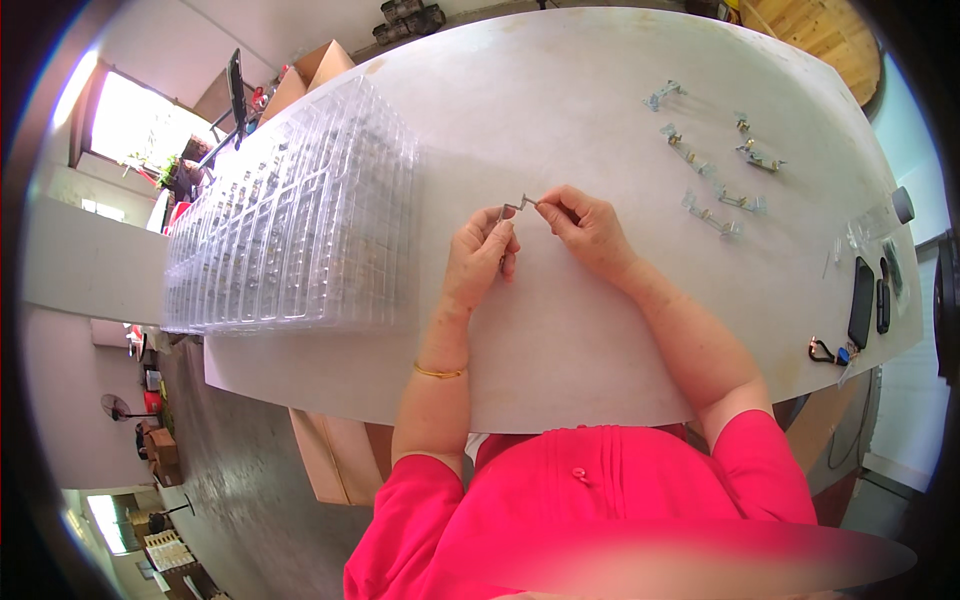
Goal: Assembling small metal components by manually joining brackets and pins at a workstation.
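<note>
Over the middle of the table, a small bent metal bracket (522,203) is pinched between my two hands. My left hand (480,250) grips its left end with thumb and fingers, and those fingers hide part of it. At the right end, my right hand (590,228) pinches the tip between thumb and forefinger. Several similar small metal parts with brass-coloured bits lie to the right, among them one metal part (762,158) and a nearer one (712,216). A tall stack of clear plastic trays (300,220) holding small parts stands left of my hands.
The pale table (560,90) has a curved-looking far edge. On its right side lie a clear bottle (880,222) with a dark cap, a black phone-like object (860,302) and a black cord loop (826,350). A cardboard box (335,455) is below the near edge.
</note>
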Demonstrator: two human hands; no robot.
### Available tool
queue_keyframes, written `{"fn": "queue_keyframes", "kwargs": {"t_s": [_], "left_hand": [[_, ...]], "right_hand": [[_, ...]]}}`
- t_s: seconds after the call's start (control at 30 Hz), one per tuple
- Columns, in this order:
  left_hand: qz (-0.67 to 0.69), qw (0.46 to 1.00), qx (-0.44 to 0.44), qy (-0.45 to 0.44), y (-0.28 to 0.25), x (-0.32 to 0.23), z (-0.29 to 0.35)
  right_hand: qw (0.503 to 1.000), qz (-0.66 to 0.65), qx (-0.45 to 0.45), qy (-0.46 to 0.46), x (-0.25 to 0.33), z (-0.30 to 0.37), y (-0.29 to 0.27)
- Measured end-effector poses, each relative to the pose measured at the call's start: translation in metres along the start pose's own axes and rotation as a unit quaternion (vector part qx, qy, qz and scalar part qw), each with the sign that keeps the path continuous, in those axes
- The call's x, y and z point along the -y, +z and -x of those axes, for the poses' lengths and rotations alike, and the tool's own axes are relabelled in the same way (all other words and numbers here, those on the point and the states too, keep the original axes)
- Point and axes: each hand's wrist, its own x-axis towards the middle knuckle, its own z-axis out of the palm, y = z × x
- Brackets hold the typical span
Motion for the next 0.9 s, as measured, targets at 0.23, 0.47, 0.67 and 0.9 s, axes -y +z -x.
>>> {"fn": "queue_keyframes", "kwargs": {"t_s": [0.23,0.47,0.67,0.9], "left_hand": [[-0.112,0.993,-0.016,0.043,0.005,0.004,0.001],[-0.231,0.968,-0.053,0.087,0.011,0.005,0.002],[-0.282,0.947,-0.031,0.154,0.012,0.014,0.000],[-0.063,0.998,-0.023,0.001,0.014,-0.004,0.004]], "right_hand": [[1.000,-0.012,0.001,0.005,0.002,0.002,0.001],[0.991,-0.107,0.051,0.060,0.007,0.001,0.002],[0.996,0.065,-0.031,-0.052,0.003,0.000,0.004],[0.991,-0.058,-0.109,-0.047,-0.005,-0.005,0.002]]}}
